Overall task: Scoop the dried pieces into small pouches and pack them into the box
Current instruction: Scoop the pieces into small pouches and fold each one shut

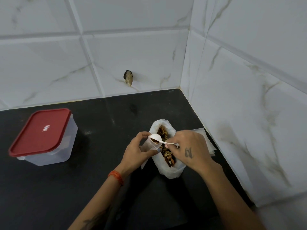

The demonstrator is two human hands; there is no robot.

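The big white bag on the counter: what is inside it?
The big white bag holds mixed brown and tan dried pieces, visible through its open top. The right hand and white spoon cover the middle part; how deep the filling goes cannot be seen.

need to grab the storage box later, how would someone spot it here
On the black counter, look far left, away from the tiled corner and both hands. The box is a clear plastic tub standing alone with a red lid closed on top, the only red-topped thing there.
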